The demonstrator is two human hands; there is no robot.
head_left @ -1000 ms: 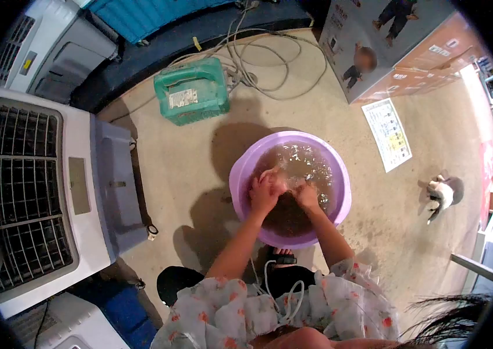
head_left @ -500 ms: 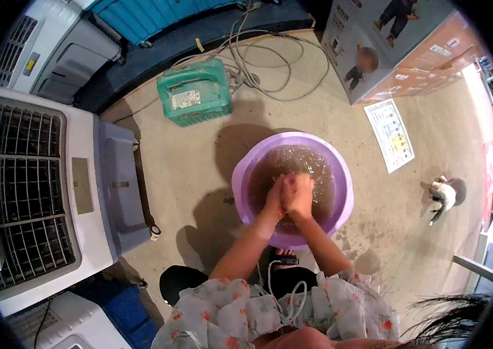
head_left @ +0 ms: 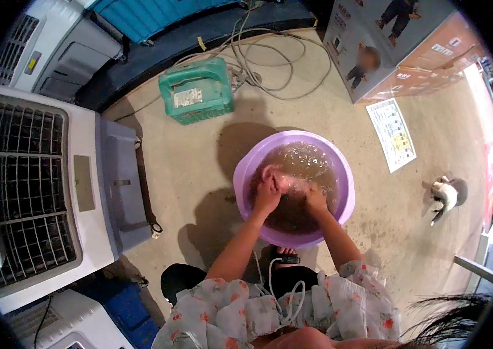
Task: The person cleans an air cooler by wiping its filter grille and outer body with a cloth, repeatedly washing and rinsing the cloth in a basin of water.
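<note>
A round purple basin [head_left: 346, 200] on the floor holds murky brown water [head_left: 296, 216] with glints and bubbles on its surface. Over the basin's left half, my left hand [head_left: 269, 192] has its fingers curled around a pinkish, wet item [head_left: 280, 179] that I cannot identify. My right hand [head_left: 315, 199] is at the water on the right side, its fingers partly under the surface and blurred. A pale streak lies between the two hands; whether it is cloth or splashing water is unclear.
A green case [head_left: 197, 93] stands beyond the basin, near coiled grey cable [head_left: 281, 87]. Large air coolers [head_left: 98, 232] line the left. Printed cartons [head_left: 386, 64] stand at the upper right, with a paper sheet [head_left: 392, 135] below. A cat [head_left: 445, 195] lies on the right.
My hands were together at the basin's middle and have separated, the left going left and the right going right. The pinkish item now shows at my left hand.
</note>
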